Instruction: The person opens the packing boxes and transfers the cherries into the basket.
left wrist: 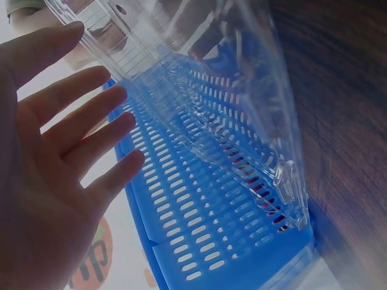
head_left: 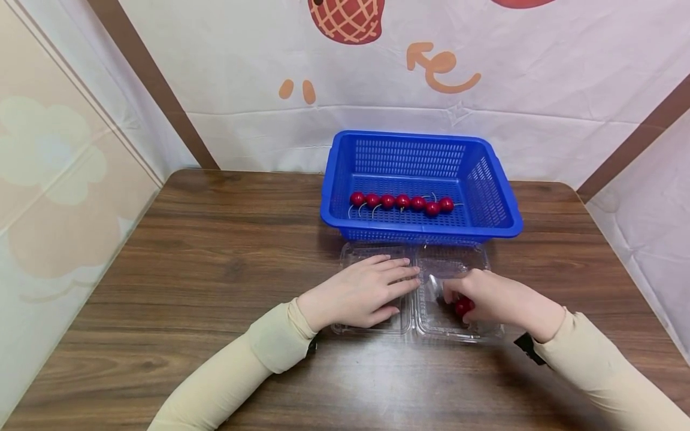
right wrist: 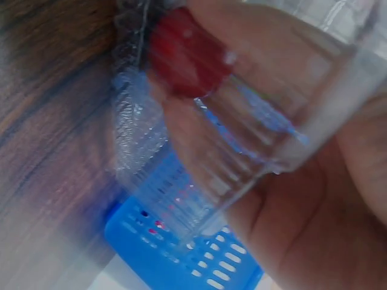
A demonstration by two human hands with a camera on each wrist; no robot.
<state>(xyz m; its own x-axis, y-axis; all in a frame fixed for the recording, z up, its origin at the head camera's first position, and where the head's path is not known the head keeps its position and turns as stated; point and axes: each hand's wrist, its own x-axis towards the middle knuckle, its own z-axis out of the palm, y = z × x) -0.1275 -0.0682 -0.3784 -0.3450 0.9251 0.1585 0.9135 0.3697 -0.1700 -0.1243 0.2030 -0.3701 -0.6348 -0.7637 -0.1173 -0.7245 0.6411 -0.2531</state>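
A clear plastic clamshell box lies spread on the table, its two halves side by side. My left hand rests over the left half with its fingers extended; the left wrist view shows the fingers spread beside the clear wall. Reaching into the right half, my right hand pinches a red cherry low inside it. Through the clear plastic in the right wrist view, the glossy cherry sits between thumb and fingers.
Directly behind the box stands a blue perforated basket. Several red cherries with thin stems lie in a row inside, among them a leftmost cherry. Brown wood tabletop surrounds everything, and a printed curtain hangs behind.
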